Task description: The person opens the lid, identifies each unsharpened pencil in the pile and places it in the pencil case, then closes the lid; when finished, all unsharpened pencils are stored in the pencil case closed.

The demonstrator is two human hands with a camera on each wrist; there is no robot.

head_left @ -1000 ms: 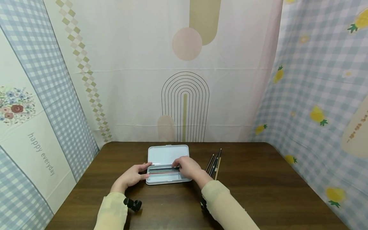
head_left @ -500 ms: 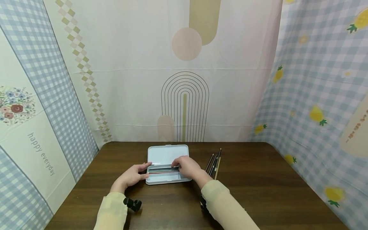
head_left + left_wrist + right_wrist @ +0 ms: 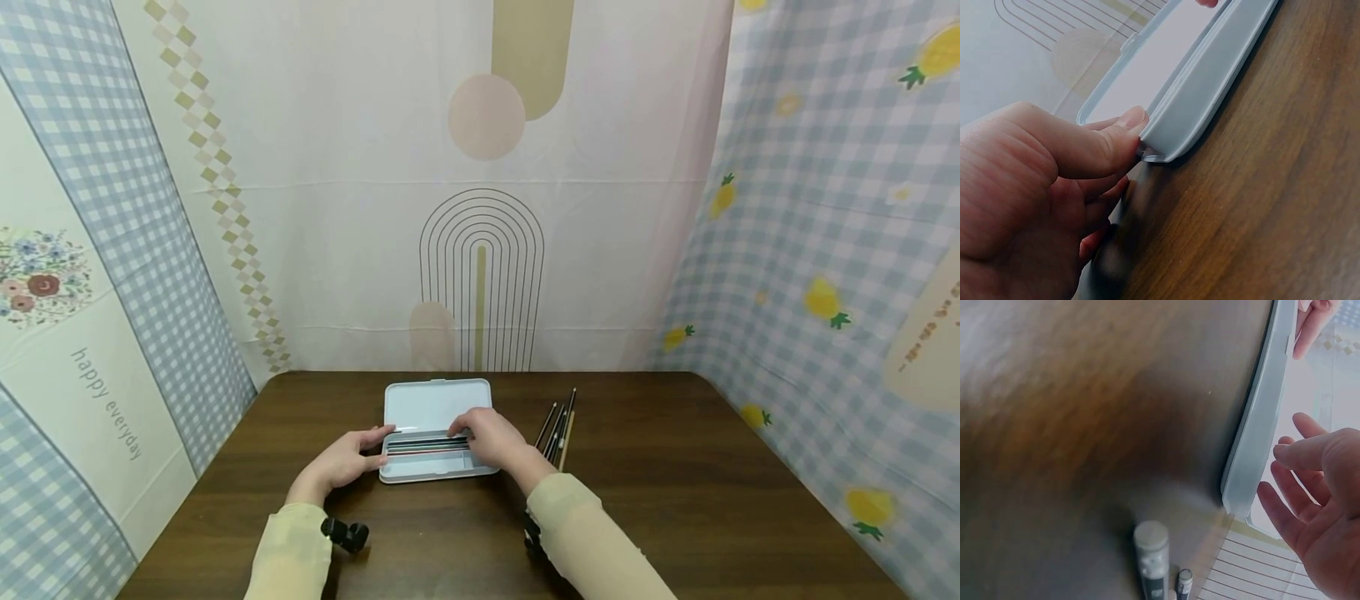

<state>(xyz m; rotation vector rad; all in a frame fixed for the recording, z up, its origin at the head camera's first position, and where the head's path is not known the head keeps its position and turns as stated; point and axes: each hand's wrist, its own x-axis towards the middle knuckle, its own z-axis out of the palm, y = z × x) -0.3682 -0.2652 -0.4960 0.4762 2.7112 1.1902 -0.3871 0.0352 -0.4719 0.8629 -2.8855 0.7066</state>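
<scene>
A pale blue tin pencil case [image 3: 438, 407] lies open on the brown table, its lid folded back away from me. Several thin dark and coloured pencils [image 3: 427, 445] lie lengthwise inside. At its left end my left hand [image 3: 341, 458] grips the corner; in the left wrist view the thumb [image 3: 1124, 122] presses on the rim, with the other fingers partly hidden behind. My right hand [image 3: 491, 437] reaches over the case's right end, fingertips at the pencils. In the right wrist view that hand [image 3: 1319, 487] has loosely bent, spread fingers and nothing visible between them.
Several loose pencils [image 3: 558, 433] lie in a fanned bundle right of the case, beside my right wrist; blunt pencil ends [image 3: 1152, 550] show close up in the right wrist view. The wooden table [image 3: 675, 483] meets hanging patterned cloths at the back and sides.
</scene>
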